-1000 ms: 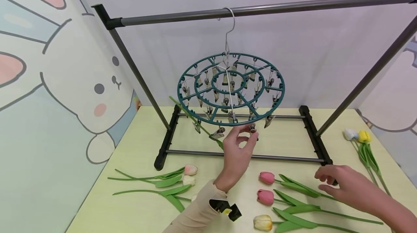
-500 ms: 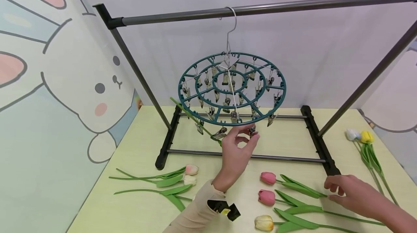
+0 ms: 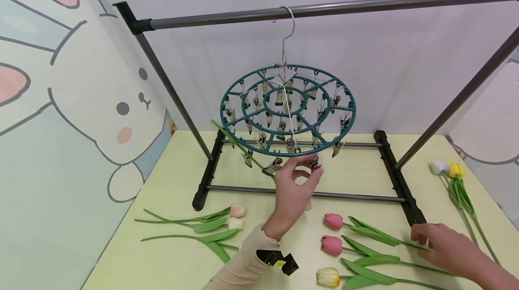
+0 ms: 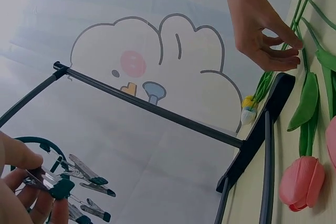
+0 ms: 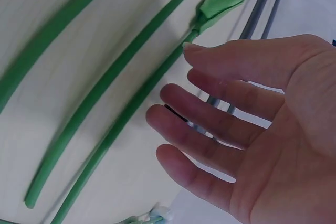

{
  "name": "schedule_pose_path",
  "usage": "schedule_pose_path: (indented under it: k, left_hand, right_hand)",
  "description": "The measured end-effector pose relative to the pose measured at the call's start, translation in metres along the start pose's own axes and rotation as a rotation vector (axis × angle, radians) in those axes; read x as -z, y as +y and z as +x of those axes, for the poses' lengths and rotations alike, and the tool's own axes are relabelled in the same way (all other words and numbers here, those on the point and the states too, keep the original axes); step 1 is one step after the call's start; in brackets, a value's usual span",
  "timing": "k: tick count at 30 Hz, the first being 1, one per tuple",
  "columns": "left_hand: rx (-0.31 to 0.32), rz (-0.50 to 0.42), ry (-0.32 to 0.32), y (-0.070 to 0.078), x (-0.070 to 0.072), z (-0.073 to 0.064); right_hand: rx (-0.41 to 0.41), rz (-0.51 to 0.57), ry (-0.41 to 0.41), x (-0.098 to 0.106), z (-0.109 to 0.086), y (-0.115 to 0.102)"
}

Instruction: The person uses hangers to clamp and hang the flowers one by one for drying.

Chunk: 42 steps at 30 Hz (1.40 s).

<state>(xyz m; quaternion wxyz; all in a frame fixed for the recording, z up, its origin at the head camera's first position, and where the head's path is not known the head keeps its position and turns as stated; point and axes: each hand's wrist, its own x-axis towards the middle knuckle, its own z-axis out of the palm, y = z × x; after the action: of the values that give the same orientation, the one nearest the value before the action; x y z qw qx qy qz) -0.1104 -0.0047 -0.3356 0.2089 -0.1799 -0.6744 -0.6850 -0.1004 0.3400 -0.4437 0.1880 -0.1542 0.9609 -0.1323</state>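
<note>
1. The left hand (image 3: 293, 193) pinches a clip (image 3: 314, 162) at the front rim of the green hanger (image 3: 222, 109), which hangs from the rack (image 3: 365, 7).
2. Just left of it, another clip grips a green stem (image 3: 220, 129), slanting up and leftward.
3. The right hand (image 3: 452, 249), fingers loosely bent and holding nothing, is by the stem end of the farther pink tulip (image 3: 333, 221); contact I cannot tell.
4. That tulip lies on the counter (image 3: 121, 263).

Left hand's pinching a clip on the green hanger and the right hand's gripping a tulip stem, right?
No: the right hand grips nothing; the right wrist view shows its fingers loose beside a tulip stem. The left hand does pinch a clip on the green hanger.
</note>
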Motion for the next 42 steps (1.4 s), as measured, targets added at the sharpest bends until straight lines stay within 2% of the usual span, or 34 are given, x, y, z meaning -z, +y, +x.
schedule_pose_path:
  k: [3,8,12,17,24,27,31,37,42]
  left_hand:
    - [0.007,-0.008,0.0,-0.006,0.001,-0.001]
    - [-0.004,-0.024,-0.006,-0.027,0.001,-0.003]
    - [-0.019,-0.028,-0.014,-0.031,0.002,-0.002]
    - [0.0,-0.031,-0.018,-0.023,0.006,-0.002]
    - [0.023,-0.038,-0.02,0.007,0.011,-0.004]
    - [0.027,-0.039,-0.02,0.013,0.012,-0.006]
    - [0.018,-0.036,-0.018,0.011,0.013,-0.007]
    - [0.026,-0.041,-0.02,0.009,0.015,-0.007]
    - [0.03,-0.04,-0.021,0.002,0.016,-0.006]
  right_hand:
    - [-0.001,-0.025,0.026,-0.003,-0.002,0.0]
    - [-0.006,-0.077,0.069,-0.006,-0.006,-0.004]
    - [0.007,-0.11,0.124,-0.008,-0.007,-0.004]
    - [0.028,-0.133,0.175,-0.011,-0.007,0.0]
    - [0.07,-0.134,0.2,-0.015,-0.01,0.004]
    - [0.073,-0.131,0.201,-0.015,-0.013,0.004]
    - [0.057,-0.118,0.189,-0.011,-0.013,0.004]
    - [0.015,-0.106,0.165,0.005,-0.012,-0.001]
    - [0.021,-0.084,0.259,0.017,-0.016,-0.009]
